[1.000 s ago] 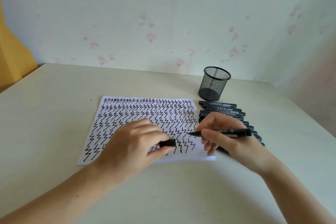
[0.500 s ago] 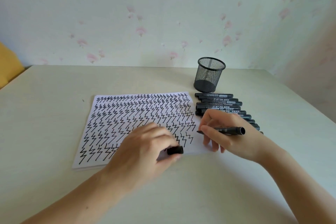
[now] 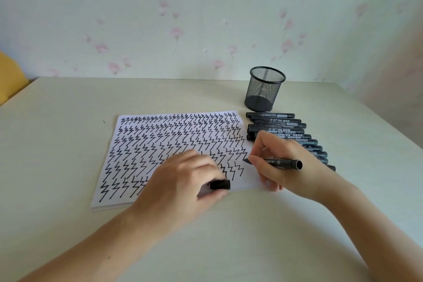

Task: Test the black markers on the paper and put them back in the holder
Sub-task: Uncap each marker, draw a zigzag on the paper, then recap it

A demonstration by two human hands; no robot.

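An uncapped black marker [image 3: 278, 162] is pinched in the curled fingers of the right hand [image 3: 289, 162], its tip set at the right edge of the paper [image 3: 128, 144], which is covered in black zigzag strokes. The marker's cap [image 3: 220, 184] is held between thumb and fingers of the left hand [image 3: 183, 181], which is rested on the paper. A row of capped markers [image 3: 281, 128] is laid just right of the sheet, near the mesh holder [image 3: 264, 89] standing upright on the table [image 3: 57, 121].
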